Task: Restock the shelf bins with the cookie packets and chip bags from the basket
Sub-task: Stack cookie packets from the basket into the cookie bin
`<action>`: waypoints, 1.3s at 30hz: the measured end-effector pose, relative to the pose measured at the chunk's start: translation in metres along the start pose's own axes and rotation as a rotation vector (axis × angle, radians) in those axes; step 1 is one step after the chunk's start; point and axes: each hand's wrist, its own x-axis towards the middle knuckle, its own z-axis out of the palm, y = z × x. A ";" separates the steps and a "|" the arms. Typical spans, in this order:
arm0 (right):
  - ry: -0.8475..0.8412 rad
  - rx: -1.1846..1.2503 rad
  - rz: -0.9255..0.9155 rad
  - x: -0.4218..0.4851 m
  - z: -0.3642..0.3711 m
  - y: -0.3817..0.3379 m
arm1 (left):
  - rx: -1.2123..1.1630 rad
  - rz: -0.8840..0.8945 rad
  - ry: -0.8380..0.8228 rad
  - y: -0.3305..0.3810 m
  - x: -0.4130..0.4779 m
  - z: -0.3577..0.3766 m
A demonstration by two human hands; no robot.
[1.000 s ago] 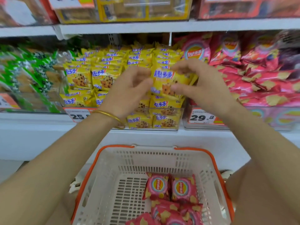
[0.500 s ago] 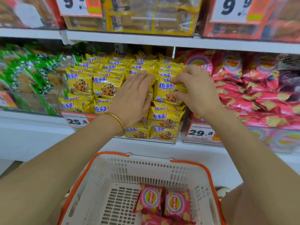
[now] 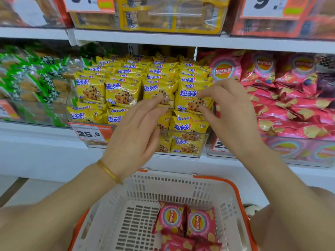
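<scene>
At the far left of the middle shelf, green packets point(image 3: 36, 82) sit in a clear bin. Right of them an orange and white price tag point(image 3: 90, 134) reading 25.8 hangs on the front of the cookie bin point(image 3: 205, 140). This is a clear tub packed with rows of yellow cookie packets point(image 3: 123, 93) standing on edge, stacked above its rim.

The left hand point(image 3: 134, 134), with a gold bangle point(image 3: 108, 172) on its wrist, reaches up to the bin's front. Its fingers are straight and loose, gripping nothing. Its fingertips point(image 3: 155, 104) lie at the front-row packets, though blur hides just how they touch.

Nearer, between the two forearms, is a white basket point(image 3: 181, 185) with an orange rim. In its right part lie pink chip bags point(image 3: 184, 221). Two sit side by side at the far end of the pile, and more lie nearer, cut off by the frame's edge.

Up in the bin, the front packet point(image 3: 190, 98) of the rightmost row stands upright on top of the stack. The right hand point(image 3: 233, 115) pinches its right edge, with curled fingers above and thumb below. A second price tag point(image 3: 220, 146) shows partly behind that wrist.

At the far right, shelf chips point(image 3: 290, 109), pink bags like the basket's, fill the next clear bin. Above, a white shelf point(image 3: 163, 38) carries boxed goods and more tags.
</scene>
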 end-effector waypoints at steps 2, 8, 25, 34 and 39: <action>-0.029 0.129 0.003 -0.018 0.005 -0.020 | -0.002 0.012 -0.054 0.003 -0.030 -0.003; -0.783 0.255 0.090 -0.106 0.103 -0.075 | 0.083 -0.052 -0.713 -0.037 -0.119 0.011; -1.930 0.402 0.160 -0.324 0.283 -0.180 | 0.118 -0.328 -1.168 -0.071 -0.166 0.016; -1.503 0.795 0.608 -0.265 0.254 -0.133 | 0.114 -0.404 -1.226 -0.070 -0.161 0.019; -1.464 0.923 0.743 -0.200 0.195 -0.093 | 0.003 -0.484 -1.293 -0.064 -0.149 0.027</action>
